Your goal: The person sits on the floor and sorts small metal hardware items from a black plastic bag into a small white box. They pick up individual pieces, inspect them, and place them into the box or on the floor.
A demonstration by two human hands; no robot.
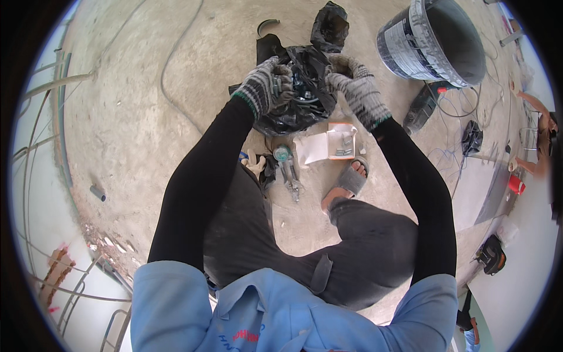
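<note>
A black plastic bag [278,124] lies spread open on the floor in front of me, with small shiny metal pieces [305,92] inside that are too small to name. My left hand [268,85], in a grey striped knit glove, is closed on the bag's left edge. On the opposite edge my right hand [356,88], gloved alike, has its fingers curled around the plastic. Just below the bag sits an opened small white box [341,142] with a few small pieces in it. Beside the box are a roll of clear greenish tape [282,154] and a metal tool [290,180].
A large dirty bucket [404,44] stands at the far right, with a dark green power tool [422,110] and its cord close by. Another black plastic bundle [329,26] lies beyond the bag. A grey cable [167,70] crosses the concrete floor on the left. Another person [542,138] is at the right rim.
</note>
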